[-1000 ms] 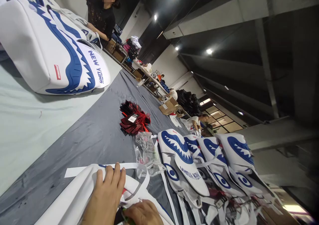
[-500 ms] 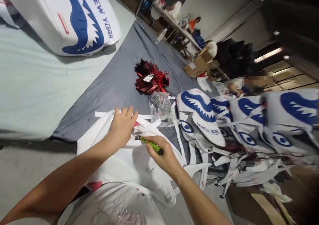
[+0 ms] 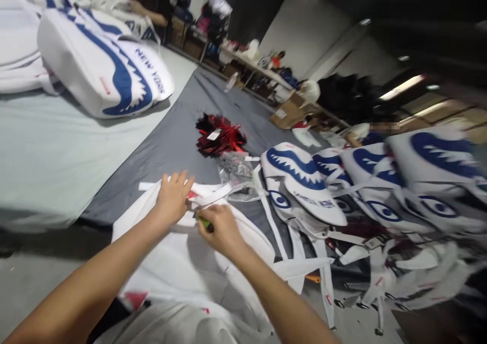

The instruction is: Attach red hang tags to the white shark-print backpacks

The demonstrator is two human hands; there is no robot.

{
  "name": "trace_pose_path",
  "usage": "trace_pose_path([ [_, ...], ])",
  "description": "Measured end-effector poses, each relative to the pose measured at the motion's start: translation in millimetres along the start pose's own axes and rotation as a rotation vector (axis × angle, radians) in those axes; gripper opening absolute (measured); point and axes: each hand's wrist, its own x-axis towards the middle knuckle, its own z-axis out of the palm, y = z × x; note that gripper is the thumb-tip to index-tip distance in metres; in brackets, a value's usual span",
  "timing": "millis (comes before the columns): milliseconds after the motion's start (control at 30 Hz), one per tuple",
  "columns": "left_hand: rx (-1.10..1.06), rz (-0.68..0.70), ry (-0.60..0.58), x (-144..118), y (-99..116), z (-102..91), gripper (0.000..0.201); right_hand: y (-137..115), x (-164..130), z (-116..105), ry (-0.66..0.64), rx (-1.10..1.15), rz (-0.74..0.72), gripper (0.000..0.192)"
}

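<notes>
A white backpack (image 3: 171, 263) lies in front of me, its upper part on the grey cloth. My left hand (image 3: 173, 199) grips its upper edge, fingers bent over the fabric beside a small red patch (image 3: 192, 195). Close by on the right, my right hand (image 3: 222, 227) is closed around a green-and-black handled tool (image 3: 206, 224). The tool's tip points toward my left hand and is hidden against the fabric. A white strap (image 3: 215, 196) crosses the bag's top just above my right hand.
Red-and-black tags (image 3: 220, 135) and a clear plastic bag (image 3: 236, 167) lie beyond the backpack. Several white-and-blue backpacks (image 3: 300, 181) line the right side, straps (image 3: 327, 288) hanging down. Another backpack (image 3: 102, 65) lies on the pale table (image 3: 95, 166). A person's arm (image 3: 148, 13) shows at the far left.
The view has shifted, bringing more bags at upper left and more hanging straps into sight. My right hand has turned, covering more of the green tool. My left hand still grips the backpack.
</notes>
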Motion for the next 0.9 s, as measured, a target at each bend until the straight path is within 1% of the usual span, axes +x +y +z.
trace_pose_path([
  [100, 0.027, -0.009, 0.009, -1.2, -0.8, 3.2, 0.073, -7.6, 1.7, 5.5, -0.020, -0.065, -0.015, 0.005],
  [233, 0.041, -0.002, 0.042, 1.7, -0.4, 9.3, 0.074, -5.2, 2.2, 12.3, 0.022, -0.131, 0.035, 0.005],
  [400, 0.012, -0.024, 0.027, 2.2, 5.1, 11.8, 0.077, -1.1, -5.0, 16.9, 0.058, -0.041, -0.013, 0.005],
  [500, -0.009, -0.016, 0.030, 4.7, 7.0, 18.8, 0.079, -0.1, -5.3, 16.0, 0.078, -0.084, -0.006, 0.006],
  [567, -0.029, -0.016, 0.046, 6.6, 8.1, 24.7, 0.077, -0.6, -2.9, 14.5, 0.061, -0.074, -0.044, 0.009],
  [667, -0.063, -0.030, 0.046, 9.5, 9.9, 30.4, 0.069, -0.6, 1.9, 12.1, 0.015, -0.034, -0.088, 0.014],
  [800, -0.092, -0.028, -0.019, 13.1, 11.2, 30.5, 0.062, 3.6, 4.2, 9.7, -0.006, -0.085, -0.044, 0.011],
  [900, -0.121, -0.018, -0.051, 14.2, 10.6, 28.8, 0.064, 6.4, 3.6, 8.4, -0.039, -0.021, -0.036, 0.013],
])
